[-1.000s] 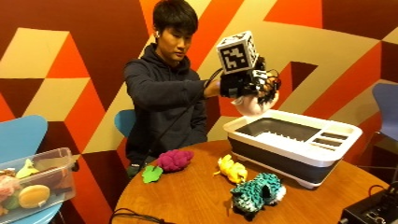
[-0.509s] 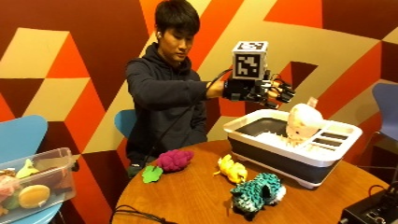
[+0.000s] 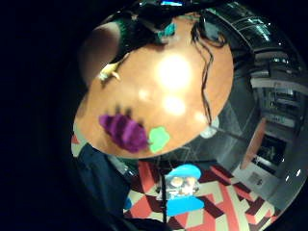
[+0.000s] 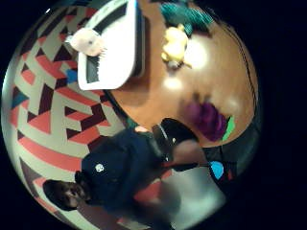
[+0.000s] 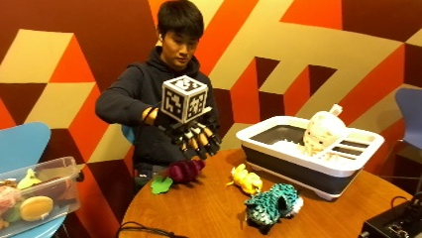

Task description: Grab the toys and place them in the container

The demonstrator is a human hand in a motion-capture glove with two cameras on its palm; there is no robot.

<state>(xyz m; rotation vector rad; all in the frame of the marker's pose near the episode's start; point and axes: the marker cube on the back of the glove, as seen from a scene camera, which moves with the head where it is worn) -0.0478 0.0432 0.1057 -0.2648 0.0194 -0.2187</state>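
Note:
In the outside view my gloved right hand [image 5: 194,137] hangs over the table's near-left part with its fingers spread and slack, holding nothing. Just below it lies a purple plush toy [image 5: 184,170] [image 3: 124,131] [image 4: 207,119] with a green leaf [image 5: 160,185] [image 3: 159,138]. A yellow toy [image 5: 245,179] [image 4: 175,45] and a teal spiky toy [image 5: 274,203] [image 3: 168,30] lie further right on the round wooden table [image 5: 198,213]. The white container [image 5: 300,163] [image 4: 115,48] stands at the back right, and a pale plush toy [image 5: 323,131] [image 4: 86,42] sits inside it.
A clear plastic bin [image 5: 33,198] with several toys rests on a blue chair at the left. A black device [image 5: 395,223] sits at the table's right front edge, and a dark cable [image 5: 138,229] lies at the front. Another blue chair [image 5: 412,111] stands far right.
My hand let go of the pale toy over the container, where it now sits. The hand then moved left and down to above the purple toy.

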